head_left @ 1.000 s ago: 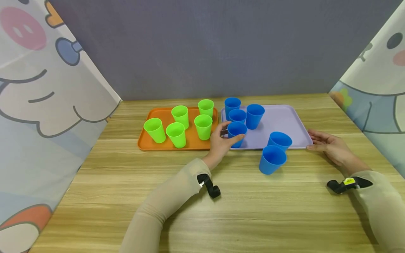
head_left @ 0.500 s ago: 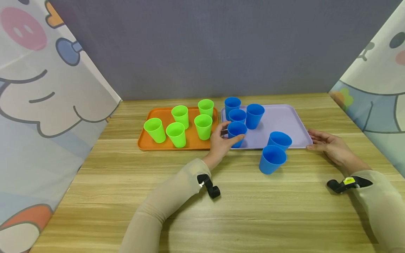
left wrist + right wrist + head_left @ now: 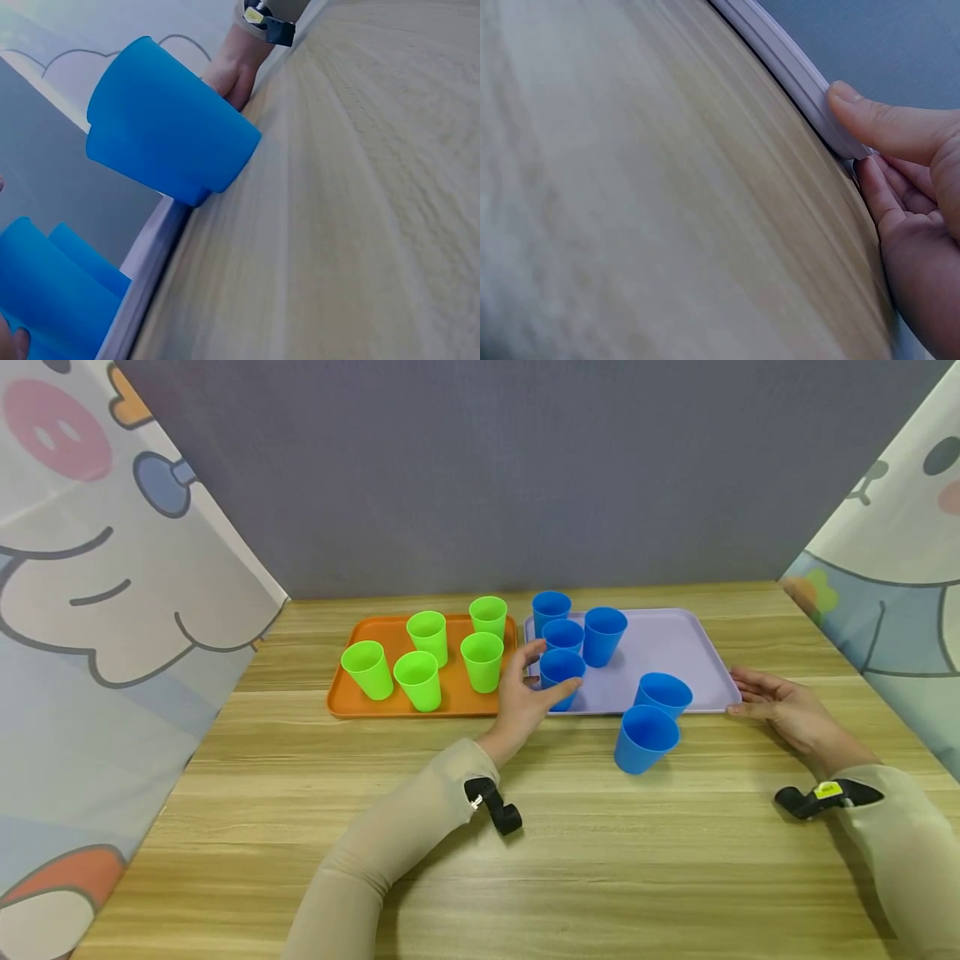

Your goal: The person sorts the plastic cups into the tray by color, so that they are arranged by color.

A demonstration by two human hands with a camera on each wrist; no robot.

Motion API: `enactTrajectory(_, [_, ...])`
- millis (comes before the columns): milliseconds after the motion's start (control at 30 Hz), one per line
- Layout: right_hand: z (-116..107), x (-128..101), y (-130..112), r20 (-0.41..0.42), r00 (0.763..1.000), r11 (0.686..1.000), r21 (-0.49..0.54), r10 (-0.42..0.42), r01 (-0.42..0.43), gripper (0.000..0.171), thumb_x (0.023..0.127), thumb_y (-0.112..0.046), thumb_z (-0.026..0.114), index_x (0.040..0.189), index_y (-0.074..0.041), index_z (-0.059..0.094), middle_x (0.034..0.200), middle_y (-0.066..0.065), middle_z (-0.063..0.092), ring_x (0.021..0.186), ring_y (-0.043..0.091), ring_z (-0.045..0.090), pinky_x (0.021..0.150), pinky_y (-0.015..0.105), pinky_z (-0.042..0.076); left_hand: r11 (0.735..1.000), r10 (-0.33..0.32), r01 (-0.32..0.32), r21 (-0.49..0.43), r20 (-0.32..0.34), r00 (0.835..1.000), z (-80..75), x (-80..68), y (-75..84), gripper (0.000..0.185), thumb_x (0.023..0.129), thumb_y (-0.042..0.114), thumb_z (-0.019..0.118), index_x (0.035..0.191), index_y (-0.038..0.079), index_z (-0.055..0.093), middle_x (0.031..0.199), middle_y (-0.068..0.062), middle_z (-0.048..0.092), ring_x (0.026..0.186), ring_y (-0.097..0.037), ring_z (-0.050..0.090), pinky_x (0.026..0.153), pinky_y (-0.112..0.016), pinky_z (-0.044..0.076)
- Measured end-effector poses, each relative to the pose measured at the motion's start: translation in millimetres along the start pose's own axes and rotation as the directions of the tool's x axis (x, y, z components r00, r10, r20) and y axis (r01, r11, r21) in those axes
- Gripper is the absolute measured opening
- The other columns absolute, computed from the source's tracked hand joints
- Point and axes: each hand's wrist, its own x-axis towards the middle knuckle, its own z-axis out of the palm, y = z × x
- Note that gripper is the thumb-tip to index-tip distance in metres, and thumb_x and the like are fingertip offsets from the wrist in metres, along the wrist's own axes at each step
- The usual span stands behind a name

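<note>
Head view: your left hand (image 3: 525, 693) at frame centre, fingers and thumb curled round blue cup (image 3: 561, 677) standing on near left corner of lilac tray (image 3: 675, 647). Your right hand (image 3: 780, 706) at right — fingers nearly straight, resting on tray's near right corner. Orange tray (image 3: 375, 631) with green cups left of centre.

Left wrist view: lone blue cup (image 3: 169, 142) on wooden table (image 3: 360, 225), upper left, just beside tray edge.

Right wrist view: thumb (image 3: 885, 124) on tray rim, fingers tucked under edge — light pinch.

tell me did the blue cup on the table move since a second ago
No. The blue cup stands at the same spot just off the front edge of the purple tray.
</note>
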Motion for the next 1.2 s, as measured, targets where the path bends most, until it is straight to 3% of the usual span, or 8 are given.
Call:
enactTrajectory(233, [-1, 1, 0, 0.009, 1.0, 1.0, -0.004, -0.005, 0.005, 0.058, 0.084, 0.025, 0.06, 0.112, -0.024, 0.071, 0.112, -0.014, 0.07, 0.097, 0.0, 0.066, 0.079, 0.013, 0.052, 0.996, 0.079, -0.079, -0.036, -0.024, 0.997, -1.2, 0.4, 10.9, 0.065, 0.083, 0.008, 0.079, 0.137, -0.006, 0.045, 0.136, -0.024, 0.05, 0.128, -0.042, 0.042, 0.099, -0.058, 0.04])
enactTrajectory(467, [-1, 1, 1, 0.011, 1.0, 1.0, 0.004, -0.008, 0.008, 0.059, 0.084, 0.026, 0.059, 0.112, -0.024, 0.071, 0.112, -0.013, 0.07, 0.097, 0.0, 0.066, 0.079, 0.013, 0.052, 0.991, 0.134, -0.133, 0.019, -0.011, 0.991, 2.1, -3.9, 27.2, 0.064, 0.083, 0.011, 0.08, 0.136, -0.003, 0.048, 0.132, -0.02, 0.055, 0.126, -0.026, 0.047, 0.101, -0.052, 0.04])
enactTrajectory(633, [0, 1, 0, 0.008, 1.0, 1.0, -0.001, -0.008, 0.008, 0.057, 0.084, 0.024, 0.061, 0.112, -0.024, 0.072, 0.111, -0.013, 0.07, 0.097, 0.0, 0.066, 0.079, 0.013, 0.052, 0.988, 0.153, -0.153, -0.012, 0.045, 0.987, 8.2, -9.9, 36.1, 0.064, 0.083, 0.011, 0.079, 0.137, 0.0, 0.048, 0.133, -0.017, 0.056, 0.127, -0.015, 0.046, 0.102, -0.044, 0.038])
enactTrajectory(867, [0, 1, -1, 0.011, 1.0, 1.0, -0.006, -0.014, 0.014, 0.058, 0.084, 0.026, 0.06, 0.113, -0.024, 0.071, 0.111, -0.013, 0.07, 0.097, 0.001, 0.066, 0.079, 0.013, 0.052, 0.969, 0.245, -0.241, -0.044, 0.185, 0.952, 20.4, -22.6, 38.6, 0.063, 0.081, 0.004, 0.081, 0.135, 0.002, 0.048, 0.134, -0.014, 0.055, 0.127, -0.015, 0.047, 0.103, -0.035, 0.041])
enactTrajectory(1000, [1, 0, -1, 0.016, 1.0, 1.0, 0.0, -0.017, 0.017, 0.057, 0.084, 0.025, 0.061, 0.113, -0.024, 0.071, 0.112, -0.013, 0.07, 0.097, 0.001, 0.067, 0.079, 0.013, 0.053, 0.979, 0.204, -0.203, -0.035, 0.275, 0.939, 27.0, -28.3, 37.1, 0.066, 0.08, 0.006, 0.081, 0.137, 0.002, 0.048, 0.134, -0.013, 0.055, 0.125, -0.012, 0.047, 0.099, -0.032, 0.044])
enactTrajectory(1200, [2, -1, -2, 0.01, 1.0, 1.0, -0.008, -0.013, 0.013, 0.056, 0.084, 0.022, 0.064, 0.113, -0.025, 0.072, 0.112, -0.014, 0.07, 0.097, 0.0, 0.067, 0.079, 0.013, 0.053, 0.998, 0.043, -0.061, 0.033, 0.389, 0.92, 36.3, -34.3, 34.6, 0.071, 0.079, 0.013, 0.084, 0.14, 0.006, 0.048, 0.135, -0.005, 0.056, 0.125, -0.01, 0.049, 0.099, -0.032, 0.047])
